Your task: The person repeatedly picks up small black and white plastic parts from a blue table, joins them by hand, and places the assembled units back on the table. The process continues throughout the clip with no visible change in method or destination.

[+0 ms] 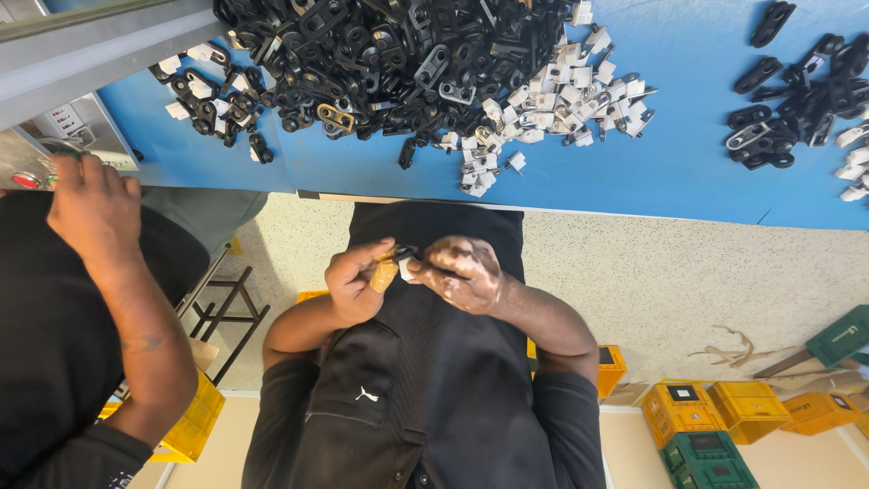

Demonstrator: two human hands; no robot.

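A small white plastic clip joined to a black link piece [405, 262] is pinched between the person's two hands, held over the lap, near the edge of the blue-topped work table [634, 172] but below it. The left hand [355, 281] is curled nearly closed, thumb and fingertips gripping the piece along with a tan bit beside it. The right hand [463, 272] is also folded in, its fingers meeting the piece from the other side.

Only this one piece appears to be in work. On the table beyond lie a large heap of black flat link-shaped parts [380, 63], a spread of small white plastic clips [561, 100] touching its right side, and a smaller cluster of black links [797, 100] well apart. Whether any of these are finished cannot be told, so much seems left to handle.

At far left a co-worker's hand [90, 208] rests on a grey control box with a red button [25, 180]. Yellow plastic crates [715, 407] and a green one [706, 457] stand on the floor.
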